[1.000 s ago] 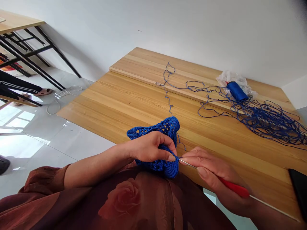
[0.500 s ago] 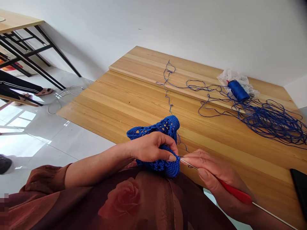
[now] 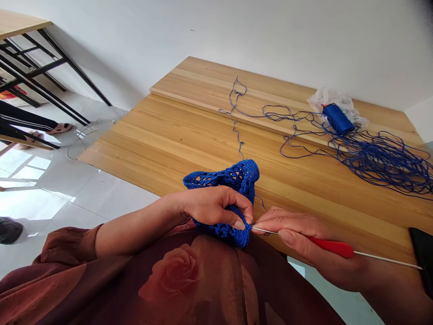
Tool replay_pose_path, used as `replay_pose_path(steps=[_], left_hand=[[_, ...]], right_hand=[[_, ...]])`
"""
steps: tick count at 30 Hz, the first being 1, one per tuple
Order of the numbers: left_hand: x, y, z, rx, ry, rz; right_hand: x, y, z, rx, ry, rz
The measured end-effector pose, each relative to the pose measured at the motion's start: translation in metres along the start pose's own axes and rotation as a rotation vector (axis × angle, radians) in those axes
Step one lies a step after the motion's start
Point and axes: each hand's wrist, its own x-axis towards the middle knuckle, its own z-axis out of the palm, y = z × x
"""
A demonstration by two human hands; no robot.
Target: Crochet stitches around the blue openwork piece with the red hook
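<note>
Blue crocheted mesh piece (image 3: 233,178) held in the left hand (image 3: 213,207), just over the near edge of the wooden table (image 3: 135,144).
Its fabric is clamped by the left fingers; a red-handled crochet hook (image 3: 333,248) is gripped between the closed fingers of the right hand (image 3: 297,234), its tip at the stitches. Blue thread (image 3: 375,160) is trailed across the table to a spool (image 3: 338,118).

Crochet hook (image 3: 333,247): tip hidden at left hand's (image 3: 213,208) thumb. Blue crochet piece (image 3: 233,180): middle hidden behind that hand. Dark slab (image 3: 422,257) past right hand (image 3: 304,239): cut off by frame edge.
</note>
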Motion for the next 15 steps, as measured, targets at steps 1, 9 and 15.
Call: replay_pose_path(steps=[1, 9, 15], left_hand=[[0.0, 0.0, 0.0, 0.0, -0.001, 0.006], [0.002, -0.001, 0.001, 0.029, -0.04, 0.037], [-0.001, 0.0, 0.006, 0.022, 0.045, 0.057]], right_hand=[[0.001, -0.002, -0.001, 0.006, -0.017, 0.006], [0.003, -0.009, -0.004, 0.109, -0.105, 0.073], [0.008, 0.029, 0.012, 0.608, 0.009, 0.14]])
